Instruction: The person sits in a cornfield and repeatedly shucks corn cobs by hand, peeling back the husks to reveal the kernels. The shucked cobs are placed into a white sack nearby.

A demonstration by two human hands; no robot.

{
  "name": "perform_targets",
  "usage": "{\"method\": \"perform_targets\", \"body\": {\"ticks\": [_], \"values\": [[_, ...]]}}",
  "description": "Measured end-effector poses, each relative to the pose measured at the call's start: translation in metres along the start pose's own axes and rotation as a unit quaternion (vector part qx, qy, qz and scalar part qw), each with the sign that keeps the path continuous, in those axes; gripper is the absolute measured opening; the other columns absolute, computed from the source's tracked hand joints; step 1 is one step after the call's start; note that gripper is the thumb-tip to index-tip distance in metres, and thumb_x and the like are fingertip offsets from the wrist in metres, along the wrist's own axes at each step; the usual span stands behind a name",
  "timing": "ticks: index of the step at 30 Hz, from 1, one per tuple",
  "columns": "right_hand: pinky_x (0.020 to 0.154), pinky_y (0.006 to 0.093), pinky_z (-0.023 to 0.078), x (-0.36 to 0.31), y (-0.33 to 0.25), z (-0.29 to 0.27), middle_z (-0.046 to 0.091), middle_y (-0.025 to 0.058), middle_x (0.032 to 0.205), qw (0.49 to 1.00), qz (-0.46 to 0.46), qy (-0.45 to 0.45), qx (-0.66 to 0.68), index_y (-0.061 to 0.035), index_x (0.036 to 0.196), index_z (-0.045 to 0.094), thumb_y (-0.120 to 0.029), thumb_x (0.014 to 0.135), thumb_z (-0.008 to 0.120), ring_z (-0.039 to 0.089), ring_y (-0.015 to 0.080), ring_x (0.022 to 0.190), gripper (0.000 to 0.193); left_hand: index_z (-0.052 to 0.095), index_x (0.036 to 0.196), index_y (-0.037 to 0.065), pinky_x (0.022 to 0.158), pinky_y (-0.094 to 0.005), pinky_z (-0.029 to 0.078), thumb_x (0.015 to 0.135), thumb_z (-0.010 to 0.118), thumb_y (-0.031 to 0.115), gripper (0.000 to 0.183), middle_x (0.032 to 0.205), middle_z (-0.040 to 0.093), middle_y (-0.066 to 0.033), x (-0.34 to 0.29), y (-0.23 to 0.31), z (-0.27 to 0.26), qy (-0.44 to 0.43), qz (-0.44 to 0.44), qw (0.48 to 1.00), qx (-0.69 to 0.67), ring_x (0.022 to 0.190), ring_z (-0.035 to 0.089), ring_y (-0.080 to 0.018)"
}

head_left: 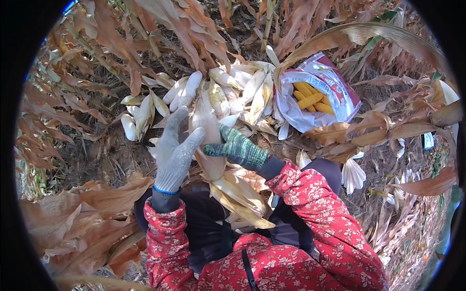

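Note:
My left hand, in a pale grey knit glove with a blue cuff edge, is open. Its thumb stands away from the fingers, just left of an ear of corn in its husk. The ear stands upright before me, with loose yellowish husk leaves trailing below it over my lap. From the right, my right hand, in a green-and-black knit glove, grips that ear. Its thumb lies across the husk, while some of its fingertips are hidden behind the ear.
A heap of husk-covered ears lies beyond my hands. To its right, a white and dark-red plastic sack holds several bare yellow cobs. Dry corn stalks and leaves surround me; one long leaf arches over the sack.

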State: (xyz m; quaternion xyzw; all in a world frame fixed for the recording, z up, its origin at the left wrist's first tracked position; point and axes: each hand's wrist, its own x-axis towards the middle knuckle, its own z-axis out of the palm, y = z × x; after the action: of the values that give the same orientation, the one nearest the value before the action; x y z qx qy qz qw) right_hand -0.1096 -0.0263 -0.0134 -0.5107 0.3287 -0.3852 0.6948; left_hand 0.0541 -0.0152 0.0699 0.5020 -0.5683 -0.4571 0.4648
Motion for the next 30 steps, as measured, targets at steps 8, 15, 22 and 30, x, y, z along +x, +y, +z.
{"method": "perform_targets", "body": {"ticks": [8, 15, 22, 30], "values": [[0.097, 0.0324, 0.045, 0.002, 0.021, -0.008, 0.06, 0.0079, 0.12, 0.967, 0.021, -0.025, 0.251, -0.0008, 0.131, 0.049, -0.025, 0.076, 0.08, 0.057, 0.0165, 0.107, 0.067, 0.065, 0.108, -0.005, 0.073, -0.0288, 0.049, 0.089, 0.063, 0.022, 0.033, 0.089, 0.068, -0.007, -0.001, -0.016, -0.005, -0.014, -0.002, 0.997, 0.08, 0.08, 0.06, -0.012], [0.095, 0.033, 0.047, 0.0, 0.005, -0.003, 0.06, 0.0089, 0.119, 0.96, 0.061, -0.013, 0.273, -0.0003, 0.128, 0.05, -0.026, 0.078, 0.079, 0.058, 0.0179, 0.105, 0.063, 0.065, 0.101, -0.003, 0.059, -0.0206, 0.044, 0.089, 0.056, 0.015, 0.023, 0.077, 0.062, -0.0007, 0.006, -0.024, -0.008, 0.025, -0.073, 0.994, 0.08, 0.064, 0.054, -0.0054], [0.099, 0.037, 0.043, -0.006, -0.018, 0.009, 0.053, 0.0217, 0.125, 0.949, -0.071, 0.227, -0.205, 0.0089, 0.134, 0.038, -0.039, 0.073, 0.082, 0.053, 0.0278, 0.117, 0.089, 0.066, 0.1, -0.003, 0.067, -0.0262, 0.048, 0.087, 0.059, 0.012, 0.022, 0.084, 0.067, -0.0075, 0.001, -0.031, 0.011, 0.067, 0.032, 0.992, 0.098, 0.072, 0.059, -0.0099], [0.081, 0.04, 0.058, 0.0, -0.024, -0.031, 0.06, 0.0087, 0.107, 0.936, -0.032, 0.281, 0.208, -0.0055, 0.119, 0.054, -0.024, 0.095, 0.06, 0.062, 0.0191, 0.097, 0.031, 0.063, 0.095, 0.003, 0.058, -0.0222, 0.048, 0.089, 0.06, 0.011, 0.011, 0.079, 0.064, -0.0036, 0.016, -0.034, -0.011, 0.157, -0.08, 0.966, -0.187, 0.062, 0.059, -0.01]]}}
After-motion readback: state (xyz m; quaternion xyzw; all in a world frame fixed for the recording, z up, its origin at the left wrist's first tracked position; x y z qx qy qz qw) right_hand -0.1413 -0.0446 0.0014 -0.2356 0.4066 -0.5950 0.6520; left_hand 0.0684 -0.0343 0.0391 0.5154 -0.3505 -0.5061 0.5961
